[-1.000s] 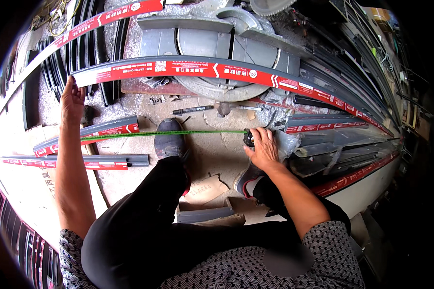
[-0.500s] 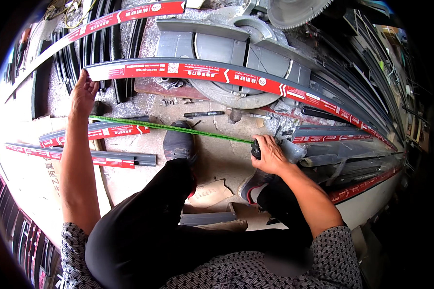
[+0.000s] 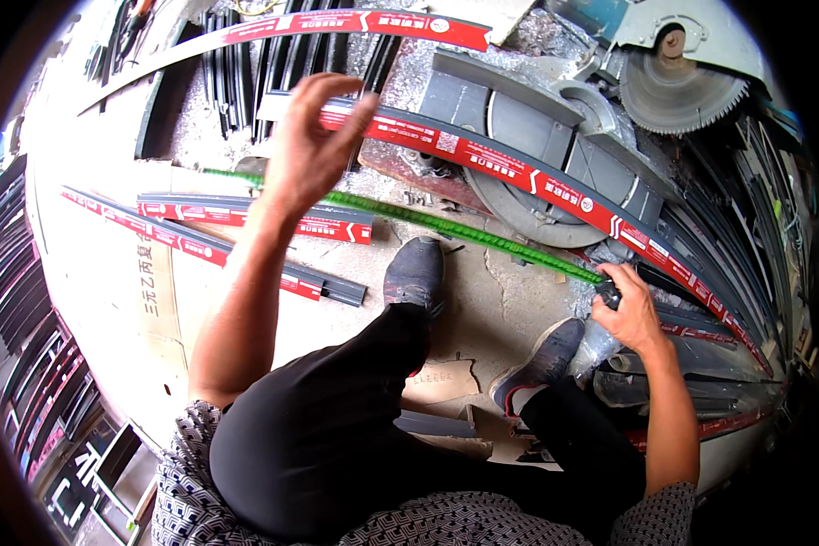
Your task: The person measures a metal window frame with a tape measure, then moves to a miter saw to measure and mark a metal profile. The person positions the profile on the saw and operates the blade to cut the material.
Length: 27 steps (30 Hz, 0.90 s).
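A long dark grey metal profile (image 3: 510, 162) with red printed film slants across the mitre saw's base, its far left end showing beyond my left hand (image 3: 314, 146). That hand is raised in front of the profile, thumb and fingers apart, with nothing seen between them. My right hand (image 3: 630, 309) is wrapped round a black tape measure (image 3: 608, 293), low on the right near my shoe. From it a green tape blade (image 3: 464, 235) stretches leftward, passing behind my left wrist to a free end near the cardboard.
The mitre saw's grey base (image 3: 528, 123) and toothed round blade (image 3: 682, 86) stand at the back right. Another red-filmed strip (image 3: 337, 22) lies at the back. Shorter profiles (image 3: 337, 226) rest at left on cardboard (image 3: 159, 300). Many long profiles (image 3: 733, 227) fill the right side.
My left hand has let go of the profile's left end and opened. The head view has swung left, so things sit farther right. The green tape stays pulled out.
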Motion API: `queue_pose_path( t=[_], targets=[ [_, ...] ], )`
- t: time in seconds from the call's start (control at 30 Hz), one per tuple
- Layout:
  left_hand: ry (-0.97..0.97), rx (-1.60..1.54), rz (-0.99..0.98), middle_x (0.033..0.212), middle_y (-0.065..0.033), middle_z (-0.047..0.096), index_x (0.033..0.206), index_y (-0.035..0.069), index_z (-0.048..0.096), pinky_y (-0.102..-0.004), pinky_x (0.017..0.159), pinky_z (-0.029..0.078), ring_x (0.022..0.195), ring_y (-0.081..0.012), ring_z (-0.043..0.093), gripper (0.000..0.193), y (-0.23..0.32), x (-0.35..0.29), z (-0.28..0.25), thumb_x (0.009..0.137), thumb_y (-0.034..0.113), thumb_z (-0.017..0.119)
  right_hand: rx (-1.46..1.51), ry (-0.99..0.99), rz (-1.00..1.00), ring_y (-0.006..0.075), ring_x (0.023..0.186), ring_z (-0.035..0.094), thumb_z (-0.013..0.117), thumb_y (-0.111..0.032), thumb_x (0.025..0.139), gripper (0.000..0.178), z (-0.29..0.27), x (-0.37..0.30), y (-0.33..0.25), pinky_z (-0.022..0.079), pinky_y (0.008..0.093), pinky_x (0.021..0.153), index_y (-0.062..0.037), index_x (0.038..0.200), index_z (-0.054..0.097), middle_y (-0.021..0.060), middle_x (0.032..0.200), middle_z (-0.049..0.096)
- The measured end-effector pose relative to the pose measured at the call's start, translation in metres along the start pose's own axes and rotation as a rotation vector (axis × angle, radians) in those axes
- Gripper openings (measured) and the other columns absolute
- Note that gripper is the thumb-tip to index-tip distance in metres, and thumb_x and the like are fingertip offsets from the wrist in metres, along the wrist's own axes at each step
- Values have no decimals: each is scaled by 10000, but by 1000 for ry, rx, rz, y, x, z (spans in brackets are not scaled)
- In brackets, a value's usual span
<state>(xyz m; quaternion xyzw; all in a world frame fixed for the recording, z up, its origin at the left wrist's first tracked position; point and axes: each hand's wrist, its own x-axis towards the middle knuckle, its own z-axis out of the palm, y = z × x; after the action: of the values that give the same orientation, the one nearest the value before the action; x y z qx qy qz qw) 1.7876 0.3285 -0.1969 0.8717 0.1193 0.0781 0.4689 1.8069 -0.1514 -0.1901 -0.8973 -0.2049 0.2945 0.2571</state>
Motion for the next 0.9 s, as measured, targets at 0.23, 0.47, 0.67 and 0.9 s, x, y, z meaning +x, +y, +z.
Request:
queue_pose_path(
  t=[0.23, 0.47, 0.67, 0.9],
  targets=[
    [-343, 502, 517, 1327, -168, 611, 1334, 27, 609, -454, 1106, 434, 1261, -338, 565, 715, 8, 4, 46, 844, 519, 777, -72, 61, 35, 361, 1052, 662, 672, -143, 813, 416, -47, 27, 6, 495, 385, 953, 35, 1188, 645, 222, 1118, 668],
    [-388, 660, 540, 1248, -95, 635, 1310, 79, 624, -418, 1091, 418, 1212, -281, 584, 562, -14, 18, 61, 844, 345, 794, -117, 34, 55, 344, 1001, 661, 662, -150, 808, 410, -65, 39, 26, 495, 371, 923, 27, 1178, 651, 199, 1063, 666],
    [-380, 684, 531, 1222, -90, 650, 1290, 97, 650, -418, 1073, 436, 1204, -282, 599, 501, -29, 26, 61, 872, 347, 771, -95, 20, 71, 332, 1011, 666, 666, -140, 805, 388, -69, 42, 32, 493, 358, 930, 31, 1153, 662, 199, 1071, 675],
    [-426, 697, 499, 1237, -105, 640, 1314, 115, 655, -421, 1050, 470, 1194, -296, 609, 518, -28, 28, 60, 866, 338, 789, -111, 20, 70, 330, 1033, 671, 659, -124, 814, 373, -72, 43, 42, 493, 364, 947, 42, 1148, 661, 210, 1094, 683]
  ],
)
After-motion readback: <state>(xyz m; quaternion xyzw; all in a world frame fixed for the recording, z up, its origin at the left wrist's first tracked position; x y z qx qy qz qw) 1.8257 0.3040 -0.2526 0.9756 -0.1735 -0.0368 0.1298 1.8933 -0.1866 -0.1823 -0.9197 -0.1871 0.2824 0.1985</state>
